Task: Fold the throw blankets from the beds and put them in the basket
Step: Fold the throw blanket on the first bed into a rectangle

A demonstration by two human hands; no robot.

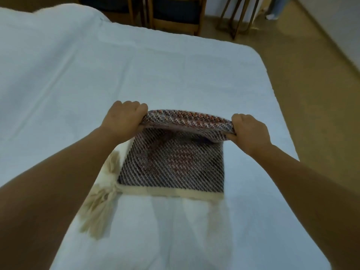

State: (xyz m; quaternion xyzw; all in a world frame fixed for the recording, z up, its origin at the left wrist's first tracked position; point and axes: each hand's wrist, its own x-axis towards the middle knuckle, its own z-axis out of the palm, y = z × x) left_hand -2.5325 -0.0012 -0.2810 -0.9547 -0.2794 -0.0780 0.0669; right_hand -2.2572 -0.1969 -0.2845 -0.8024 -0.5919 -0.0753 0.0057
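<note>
A woven throw blanket (173,166) with dark diagonal stripes, reddish patches and a cream border lies partly folded on the white bed (97,78). Cream tassels (99,209) spill from its near left corner. My left hand (124,117) grips the far folded edge at its left end, and my right hand (251,131) grips the same edge at its right end. That edge is lifted off the bed and curls over the lower layer. No basket is in view.
Wooden chairs (175,16) with dark seats stand beyond the far end of the bed. Thin wooden furniture legs (237,18) stand to their right. Tan floor (311,94) runs along the bed's right side up to a pale wall.
</note>
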